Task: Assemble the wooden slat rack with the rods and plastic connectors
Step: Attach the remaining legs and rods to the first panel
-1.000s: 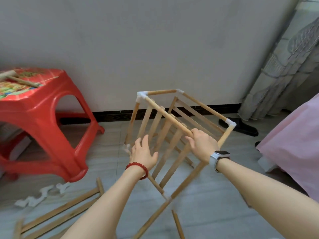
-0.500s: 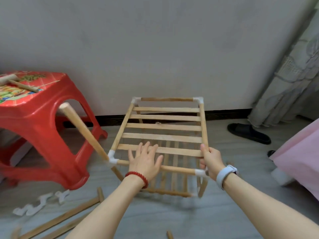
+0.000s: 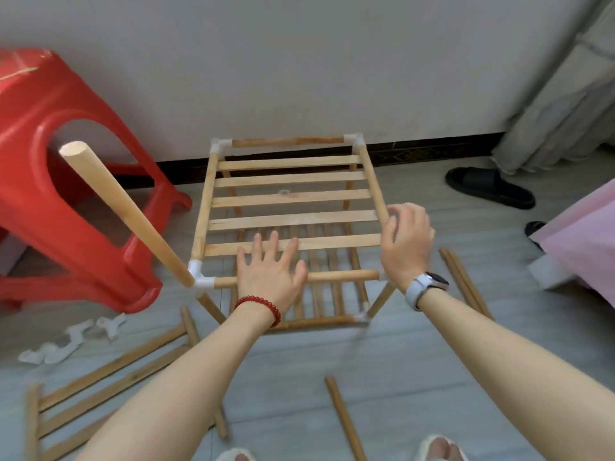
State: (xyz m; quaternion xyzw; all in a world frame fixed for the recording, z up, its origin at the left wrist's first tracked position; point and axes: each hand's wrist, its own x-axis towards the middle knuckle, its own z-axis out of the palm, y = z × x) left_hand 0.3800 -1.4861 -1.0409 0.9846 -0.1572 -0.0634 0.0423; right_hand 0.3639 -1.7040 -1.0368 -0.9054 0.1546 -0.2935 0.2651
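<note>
Right hand [image 3: 404,242] now off rack [image 3: 289,194] edge, grip loose beside it; left hand [image 3: 269,266] flat, fingers spread, on front rod [image 3: 342,276].

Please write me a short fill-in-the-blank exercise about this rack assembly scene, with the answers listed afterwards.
1. The left hand rests flat, fingers spread, on the rack's near front ____.
2. The right hand wears a ____ at its wrist.
3. A rod slants up from the near-left white ____.
4. The stool left of the rack is ____.

Answers: rod; watch; connector; red
</note>
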